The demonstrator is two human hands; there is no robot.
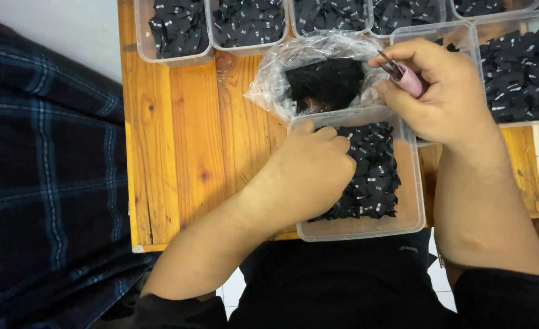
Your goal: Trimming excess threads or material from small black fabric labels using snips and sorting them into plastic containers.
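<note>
We pressed our left hand [318, 170], fingers curled, into the black labels [370, 173] in the clear tub [413, 210] overhanging the wooden table [184, 140], while our right hand [443, 91] beyond it pinched pink-handled snips [406, 78]; leaning harder might have tipped the tub.

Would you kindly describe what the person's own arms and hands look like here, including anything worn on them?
Both forearms are bare from above the elbow down to the fingers. The left hand and the right hand wear no gloves, and no rings, watch or bracelet show. Short black sleeves cover the upper arms at the bottom edge of the head view, matching the black garment on the torso. Fingernails look short and unpainted.
</note>
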